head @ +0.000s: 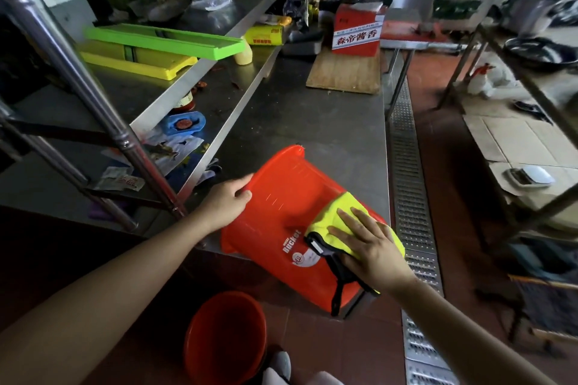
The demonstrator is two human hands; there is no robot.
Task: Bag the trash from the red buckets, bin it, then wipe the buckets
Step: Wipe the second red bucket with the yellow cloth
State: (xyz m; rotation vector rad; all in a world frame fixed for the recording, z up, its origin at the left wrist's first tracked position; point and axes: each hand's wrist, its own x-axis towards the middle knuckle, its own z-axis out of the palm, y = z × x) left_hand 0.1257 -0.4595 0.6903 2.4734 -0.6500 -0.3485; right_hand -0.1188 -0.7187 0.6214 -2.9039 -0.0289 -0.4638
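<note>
At the bottom of the frame a second round red plastic bucket (225, 334) stands upright on the tiled floor, its inside looking empty. Just above it, at lower centre, a red plastic bucket with a white printed label (281, 212) lies on its side, overhanging the near edge of the stainless-steel tabletop (312, 109). The right hand (366, 244) presses a yellow microfibre cloth with black trim (341, 212) flat against the bucket's wall, fingers spread; the left hand (230, 200) grips the bucket's rim to steady it. The wiping step appears under way, the bagging seemingly done. Next the bucket likely needs turning to reach unwiped sides. Beyond, a wooden board (344, 75) and a red carton (358, 30) sit towards the top.
</note>
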